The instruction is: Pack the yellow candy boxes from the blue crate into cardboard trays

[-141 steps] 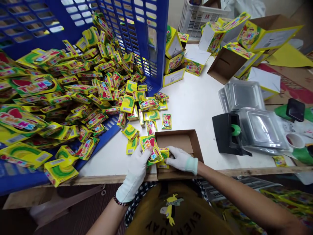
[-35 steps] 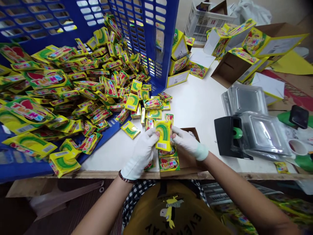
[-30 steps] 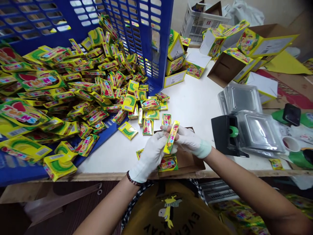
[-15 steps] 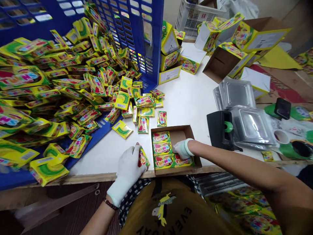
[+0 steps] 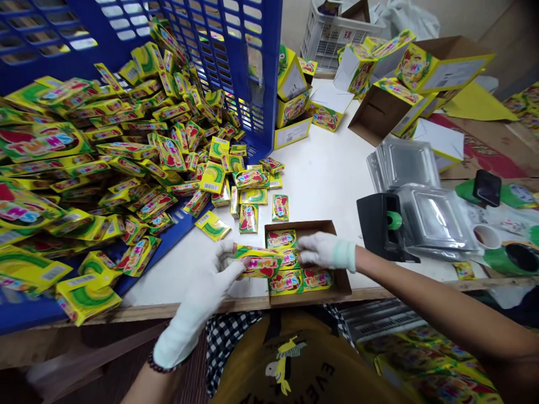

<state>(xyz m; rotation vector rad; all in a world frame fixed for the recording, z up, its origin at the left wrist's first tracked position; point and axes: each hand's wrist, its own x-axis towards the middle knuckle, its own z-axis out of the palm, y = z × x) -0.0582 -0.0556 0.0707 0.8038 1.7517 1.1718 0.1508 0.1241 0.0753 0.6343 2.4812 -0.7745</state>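
Note:
My left hand (image 5: 197, 292), in a white glove, is shut on a small yellow-green candy box (image 5: 261, 264) with watermelon print. It holds this box by one end, over the left wall of a shallow brown cardboard box (image 5: 343, 285). Several matching candy boxes (image 5: 286, 282) lie flat inside, filling the left column, and one candy box (image 5: 316, 278) lies at the front right. My right hand (image 5: 323, 250), gloved too, hovers over the cardboard box's right half. Its fingers reach left, bent and slightly apart, toward the held candy box, with nothing seen in them.
A blue crate (image 5: 261, 73) full of candy boxes lies open at left, spilling some onto the white table (image 5: 324, 174). A black tape dispenser (image 5: 377, 227) and clear plastic containers (image 5: 435, 219) stand at right. Empty display boxes (image 5: 383, 109) are piled behind.
Both hands handled candy boxes together earlier. More now lie in the cardboard box, including one at front right. My left hand has lifted another from the table; my right has risen from inside.

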